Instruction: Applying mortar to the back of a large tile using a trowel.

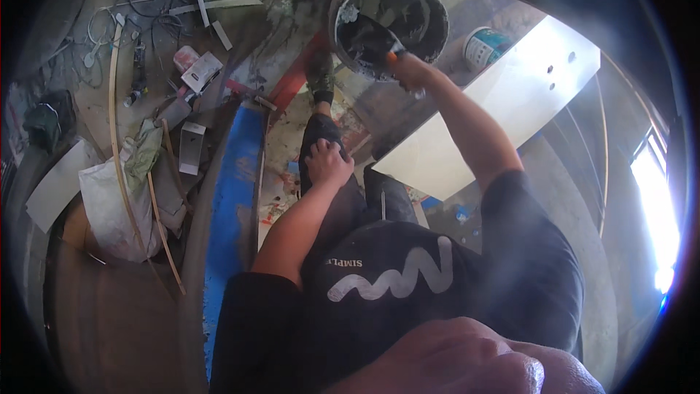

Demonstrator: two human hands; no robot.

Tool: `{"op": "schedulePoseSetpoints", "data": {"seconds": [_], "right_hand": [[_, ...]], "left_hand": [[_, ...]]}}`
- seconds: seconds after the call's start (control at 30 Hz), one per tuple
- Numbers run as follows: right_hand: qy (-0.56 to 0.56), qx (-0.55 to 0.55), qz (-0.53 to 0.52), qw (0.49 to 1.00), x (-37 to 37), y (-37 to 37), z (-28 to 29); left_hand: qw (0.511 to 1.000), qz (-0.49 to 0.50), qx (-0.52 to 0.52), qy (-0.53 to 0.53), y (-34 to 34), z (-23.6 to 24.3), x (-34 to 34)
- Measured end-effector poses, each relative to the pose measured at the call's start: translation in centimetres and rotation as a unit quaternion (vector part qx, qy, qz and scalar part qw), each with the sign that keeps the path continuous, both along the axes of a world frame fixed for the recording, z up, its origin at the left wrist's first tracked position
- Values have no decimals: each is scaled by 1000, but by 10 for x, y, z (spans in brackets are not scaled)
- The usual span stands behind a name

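Note:
My right hand (410, 73) reaches forward and is closed round the orange-and-dark handle of what looks like a putty knife (372, 38). Its broad dark blade is inside a large round bucket (444, 23), whose walls are smeared with grey, plaster-like paste. How deep the blade sits in the paste I cannot tell. On my bent knee lies my left hand (329, 163), fingers spread, with nothing in it.
A long white board (503, 106) with several holes slants beside my right arm. Behind it stands a small white-and-teal tub (485, 49). To my left runs a blue panel (235, 168). Farther left lie wooden strips (115, 102), a white sack (109, 201) and cables (168, 22).

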State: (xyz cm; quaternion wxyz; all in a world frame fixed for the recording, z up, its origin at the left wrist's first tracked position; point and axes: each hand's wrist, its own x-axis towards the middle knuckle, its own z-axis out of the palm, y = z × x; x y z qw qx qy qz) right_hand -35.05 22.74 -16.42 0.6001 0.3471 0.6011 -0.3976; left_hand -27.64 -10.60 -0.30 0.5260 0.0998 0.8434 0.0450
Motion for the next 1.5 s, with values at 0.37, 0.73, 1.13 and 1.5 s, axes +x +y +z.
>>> {"op": "schedulePoseSetpoints", "data": {"seconds": [0.37,0.73,1.13,1.5], "right_hand": [[137,-7,40,990,-35,100,-18],[175,-36,529,830,-46,-40,-61],[209,35,86,974,-8,76,65],[155,-111,259,947,-15,33,-20]], "left_hand": [[1000,19,7,21,-22,4,-3],[997,-67,-31,-30,0,-4,-1],[997,-34,-52,-36,2,-3,-16],[999,-4,-32,-43,-8,-12,-17]]}}
